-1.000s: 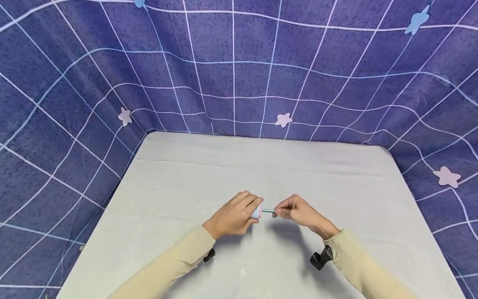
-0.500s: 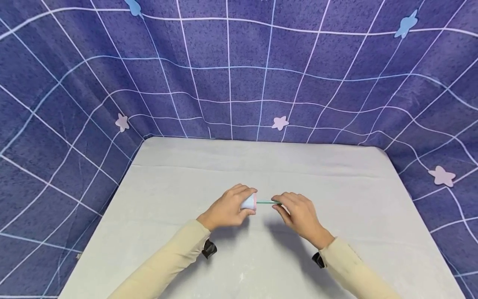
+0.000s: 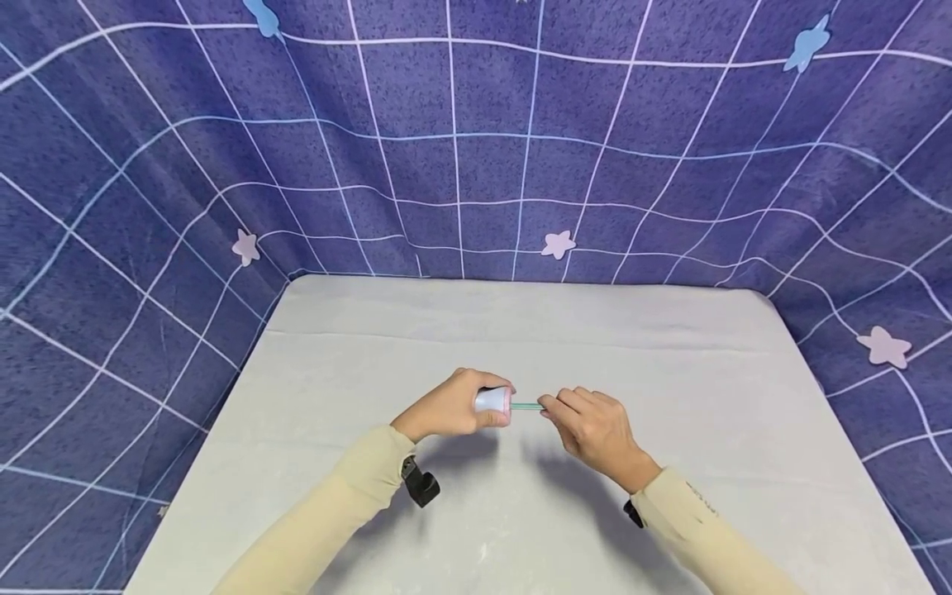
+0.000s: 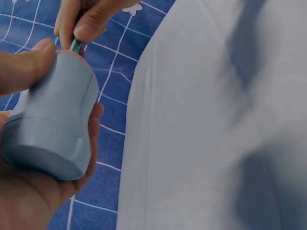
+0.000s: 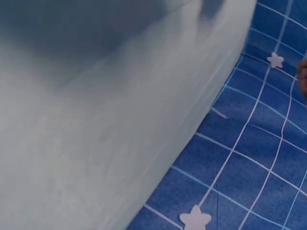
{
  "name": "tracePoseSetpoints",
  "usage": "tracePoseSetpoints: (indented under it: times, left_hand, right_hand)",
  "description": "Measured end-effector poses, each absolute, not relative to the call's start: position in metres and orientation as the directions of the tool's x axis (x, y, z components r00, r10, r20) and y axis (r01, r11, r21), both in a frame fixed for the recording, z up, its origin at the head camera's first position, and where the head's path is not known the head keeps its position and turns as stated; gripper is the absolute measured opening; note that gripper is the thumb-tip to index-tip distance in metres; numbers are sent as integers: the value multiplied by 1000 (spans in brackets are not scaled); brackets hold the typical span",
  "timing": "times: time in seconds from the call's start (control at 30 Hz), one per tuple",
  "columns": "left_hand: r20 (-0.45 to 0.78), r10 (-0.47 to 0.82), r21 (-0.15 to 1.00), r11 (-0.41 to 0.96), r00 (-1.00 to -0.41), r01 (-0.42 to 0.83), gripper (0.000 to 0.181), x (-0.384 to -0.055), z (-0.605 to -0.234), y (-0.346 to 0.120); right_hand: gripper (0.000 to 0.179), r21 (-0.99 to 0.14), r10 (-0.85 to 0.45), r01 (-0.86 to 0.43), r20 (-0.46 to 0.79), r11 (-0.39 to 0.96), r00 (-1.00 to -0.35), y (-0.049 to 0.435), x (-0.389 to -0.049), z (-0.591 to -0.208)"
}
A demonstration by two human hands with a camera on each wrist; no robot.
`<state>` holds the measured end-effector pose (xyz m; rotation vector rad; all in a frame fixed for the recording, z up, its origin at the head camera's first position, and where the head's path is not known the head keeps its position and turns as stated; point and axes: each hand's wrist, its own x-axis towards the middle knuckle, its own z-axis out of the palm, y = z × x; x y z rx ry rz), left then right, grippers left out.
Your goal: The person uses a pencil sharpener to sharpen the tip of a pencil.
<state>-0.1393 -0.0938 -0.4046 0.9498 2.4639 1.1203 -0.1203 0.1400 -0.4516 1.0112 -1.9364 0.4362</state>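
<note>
My left hand (image 3: 445, 406) grips a light blue, waisted pencil sharpener (image 3: 490, 401) with a pink end that faces right. In the left wrist view the sharpener (image 4: 60, 112) lies in the palm, thumb along one side and fingers round the other. A green pencil (image 3: 526, 406) runs straight into the pink end; its tip is hidden inside. To the right, my right hand (image 3: 593, 426) pinches the pencil's outer part between thumb and fingers, knuckles up. Both hands are above the table. The right wrist view catches only a sliver of a hand (image 5: 302, 79) at its edge.
A white-covered table (image 3: 476, 512) spreads under both arms, with their shadows on it. Behind and at the sides hangs a blue-purple curtain (image 3: 416, 165) with a grid and stars. A black wrist camera (image 3: 421, 483) juts below the left sleeve.
My right hand has rolled over, from a fingertip pinch to knuckles up, still on the pencil. My left hand has turned with the sharpener, showing more of its body. Both have shifted slightly left.
</note>
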Motion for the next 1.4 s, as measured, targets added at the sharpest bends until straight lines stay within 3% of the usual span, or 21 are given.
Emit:
tracePoseSetpoints:
  times: [0.1,0.17,0.27,0.33,0.43,0.53,0.7,0.8,0.9,1.1,1.2,1.4]
  left_hand:
    - [56,642,720,504,-765,476,36,-138,-405,-90]
    - [95,626,679,528,-774,511,38,-134,-410,-87]
    - [179,632,563,563,-754,605,43,-128,-421,-84]
    - [250,661,437,575,-708,691,47,-123,-429,-83]
    - [349,710,247,560,-612,791,52,-117,-436,-82]
    - [392,740,139,540,-547,830,54,-116,-438,-82]
    - [355,758,121,542,-547,831,53,-119,-434,-83]
    - [326,750,151,560,-576,815,53,-123,-433,-85]
    - [308,727,209,578,-614,789,53,-125,-431,-86]
    - [288,685,323,589,-669,741,52,-129,-424,-85]
    - [270,692,350,577,-669,738,53,-132,-418,-85]
    - [151,672,519,571,-725,637,48,-137,-411,-87]
  right_hand:
    - [31,-27,-470,-790,792,612,-390,140,-119,-448]
    - [24,-138,-481,-777,715,614,-507,142,-118,-444]
    - [13,-431,-501,-677,460,596,-733,145,-117,-434]
    - [11,-651,-518,-520,220,553,-827,148,-118,-429]
    - [16,-849,-551,-252,-53,464,-833,153,-121,-425]
    - [18,-907,-596,-146,-131,394,-792,156,-124,-427]
    - [13,-858,-547,-241,-53,453,-836,154,-118,-437]
    - [4,-781,-479,-359,88,511,-873,152,-113,-442]
    - [15,-661,-415,-492,288,566,-863,150,-110,-446]
    - [19,-365,-360,-678,637,638,-681,150,-113,-455]
    - [10,-260,-378,-727,716,636,-587,151,-115,-455]
    - [29,3,-472,-782,799,623,-373,152,-120,-452]
